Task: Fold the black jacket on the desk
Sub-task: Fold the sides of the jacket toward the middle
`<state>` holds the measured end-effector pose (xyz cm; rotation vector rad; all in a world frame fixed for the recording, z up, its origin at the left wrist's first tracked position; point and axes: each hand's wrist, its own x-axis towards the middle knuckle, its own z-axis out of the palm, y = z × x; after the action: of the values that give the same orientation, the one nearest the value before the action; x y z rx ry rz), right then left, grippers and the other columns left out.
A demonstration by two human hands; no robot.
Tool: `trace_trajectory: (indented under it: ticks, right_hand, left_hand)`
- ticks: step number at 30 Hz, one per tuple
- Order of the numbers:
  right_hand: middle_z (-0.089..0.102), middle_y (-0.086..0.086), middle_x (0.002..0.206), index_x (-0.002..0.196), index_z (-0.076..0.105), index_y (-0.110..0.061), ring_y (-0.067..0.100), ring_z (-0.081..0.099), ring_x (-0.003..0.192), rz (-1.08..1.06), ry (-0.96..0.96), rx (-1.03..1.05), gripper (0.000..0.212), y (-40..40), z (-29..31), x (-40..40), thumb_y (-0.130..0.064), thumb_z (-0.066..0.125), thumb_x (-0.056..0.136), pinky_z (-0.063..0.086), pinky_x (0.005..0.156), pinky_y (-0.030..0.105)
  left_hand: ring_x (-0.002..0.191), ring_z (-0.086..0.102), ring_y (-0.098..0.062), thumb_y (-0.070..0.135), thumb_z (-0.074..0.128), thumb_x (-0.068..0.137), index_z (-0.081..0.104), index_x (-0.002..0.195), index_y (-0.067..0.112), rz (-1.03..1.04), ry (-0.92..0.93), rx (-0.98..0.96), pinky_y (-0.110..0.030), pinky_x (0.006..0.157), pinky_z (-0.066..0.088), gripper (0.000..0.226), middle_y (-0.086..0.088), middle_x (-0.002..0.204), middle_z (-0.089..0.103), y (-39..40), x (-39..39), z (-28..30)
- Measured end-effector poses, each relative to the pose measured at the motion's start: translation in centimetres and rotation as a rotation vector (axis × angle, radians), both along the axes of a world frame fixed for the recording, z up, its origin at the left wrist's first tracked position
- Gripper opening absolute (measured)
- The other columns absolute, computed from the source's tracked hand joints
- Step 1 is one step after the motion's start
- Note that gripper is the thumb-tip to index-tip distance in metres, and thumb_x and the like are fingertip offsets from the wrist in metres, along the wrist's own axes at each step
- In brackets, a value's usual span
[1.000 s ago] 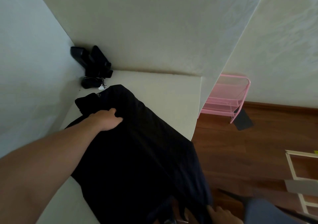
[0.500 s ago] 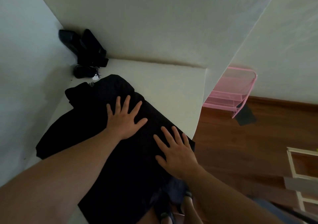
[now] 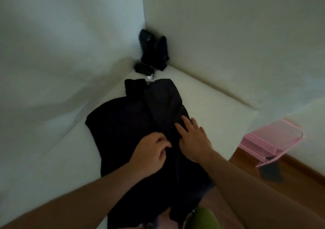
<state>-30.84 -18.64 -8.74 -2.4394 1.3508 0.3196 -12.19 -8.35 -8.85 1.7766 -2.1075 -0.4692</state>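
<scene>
The soft black fabric jacket [image 3: 133,123] lies spread on the white desk [image 3: 211,102], its hem hanging over the near edge. The left hand [image 3: 149,154] rests on it mid-body, fingers curled and pinching a fold of cloth — the right hand [image 3: 194,139] lies flat just beside, fingers spread open, gripping nothing.

Black jacket [image 3: 133,116] spread on white desk [image 3: 211,96]. Left hand [image 3: 149,155] curled, pinching fabric; right hand [image 3: 194,139] flat, fingers extended.
</scene>
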Motion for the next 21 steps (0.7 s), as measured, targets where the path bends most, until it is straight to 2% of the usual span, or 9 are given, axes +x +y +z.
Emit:
trace_trajectory:
  ticks: [2, 3, 5, 6, 9, 12, 15, 18, 21]
  right_hand:
    - [0.002, 0.005, 0.173, 0.161, 0.014, -0.032, 0.039, 0.005, 0.157, 0.067, 0.011, -0.032, 0.071, -3.7, 0.6, 1.8, -0.032, 0.043, 0.096, 0.026, 0.12, 0.06]
    - [0.001, 0.005, 0.173, 0.162, 0.011, -0.034, 0.039, 0.004, 0.157, 0.112, 0.009, -0.052, 0.071, -5.6, 0.9, 2.9, -0.035, 0.041, 0.098, 0.026, 0.121, 0.06]
    - [-0.004, 0.003, 0.173, 0.162, 0.002, -0.04, 0.038, 0.0, 0.157, 0.244, -0.003, -0.096, 0.071, -9.0, 1.0, 5.1, -0.048, 0.037, 0.1, 0.022, 0.123, 0.06]
    - [-0.007, 0.002, 0.173, 0.161, -0.002, -0.043, 0.038, -0.003, 0.158, 0.33, -0.005, -0.115, 0.072, -10.4, 0.8, 6.2, -0.055, 0.033, 0.1, 0.019, 0.124, 0.06]
    - [-0.015, -0.002, 0.172, 0.157, -0.013, -0.051, 0.037, -0.013, 0.157, 0.526, 0.052, -0.119, 0.073, -12.9, -0.9, 8.4, -0.073, 0.02, 0.095, 0.009, 0.125, 0.063]
    - [-0.003, 0.0, 0.172, 0.157, -0.006, -0.054, 0.039, -0.004, 0.156, 0.552, 0.156, -0.122, 0.073, -14.3, -2.6, 9.1, -0.08, 0.014, 0.092, 0.007, 0.119, 0.069]
    - [0.047, 0.015, 0.143, 0.139, 0.054, -0.036, 0.043, 0.042, 0.131, 0.549, 0.041, -0.285, 0.052, -13.9, -0.8, 11.7, -0.058, 0.04, 0.094, 0.036, 0.104, 0.063]
    - [0.054, 0.009, 0.114, 0.107, 0.074, -0.021, 0.036, 0.048, 0.106, 0.723, -0.214, -0.34, 0.026, -11.4, 1.4, 15.8, -0.031, 0.061, 0.086, 0.044, 0.086, 0.05]
    - [0.052, 0.005, 0.128, 0.12, 0.071, -0.021, 0.032, 0.045, 0.116, 1.035, -0.237, -0.21, 0.034, -6.6, 3.2, 21.3, -0.025, 0.056, 0.09, 0.047, 0.089, 0.047]
  left_hand:
    - [0.116, 0.054, -0.017, 0.023, 0.057, 0.091, 0.072, 0.119, 0.028, -0.081, 0.026, -0.037, -0.042, 0.099, 0.05, 0.032, 0.003, 0.124, 0.06, 2.1, -2.4, -0.2]
    - [0.126, 0.05, -0.02, 0.028, 0.054, 0.094, 0.066, 0.129, 0.03, -0.127, 0.0, -0.002, -0.045, 0.108, 0.045, 0.037, 0.0, 0.135, 0.055, 2.7, -3.9, -0.7]
    - [0.154, 0.022, -0.032, 0.042, 0.047, 0.099, 0.039, 0.153, 0.035, -0.165, -0.097, 0.169, -0.055, 0.127, 0.018, 0.055, -0.007, 0.165, 0.027, 3.6, -6.5, -2.4]
    - [0.159, 0.003, -0.035, 0.048, 0.045, 0.1, 0.025, 0.159, 0.037, -0.156, -0.128, 0.258, -0.058, 0.126, 0.003, 0.064, -0.009, 0.172, 0.009, 3.9, -7.4, -3.5]
    - [0.157, -0.022, -0.033, 0.056, 0.042, 0.101, 0.015, 0.162, 0.037, -0.074, -0.17, 0.387, -0.059, 0.122, -0.009, 0.07, -0.008, 0.173, -0.015, 4.5, -8.9, -5.7]
    - [0.16, 0.0, -0.032, 0.056, 0.04, 0.101, 0.027, 0.159, 0.04, 0.018, -0.226, 0.297, -0.055, 0.124, 0.005, 0.061, -0.006, 0.174, 0.007, 5.2, -10.3, -6.3]
    - [0.154, 0.028, -0.02, 0.046, 0.043, 0.105, 0.038, 0.155, 0.039, 0.214, -0.047, 0.211, -0.04, 0.126, 0.025, 0.05, 0.001, 0.163, 0.036, 6.3, -10.3, -5.6]
    - [0.125, 0.054, -0.022, 0.032, 0.059, 0.094, 0.062, 0.134, 0.033, 0.667, -0.013, 0.063, -0.038, 0.106, 0.049, 0.041, -0.001, 0.136, 0.057, 8.9, -7.8, -4.4]
    - [0.121, 0.055, -0.033, 0.036, 0.059, 0.083, 0.062, 0.134, 0.025, 1.234, -0.036, 0.12, -0.049, 0.101, 0.052, 0.052, -0.007, 0.135, 0.056, 13.7, -4.4, -3.2]
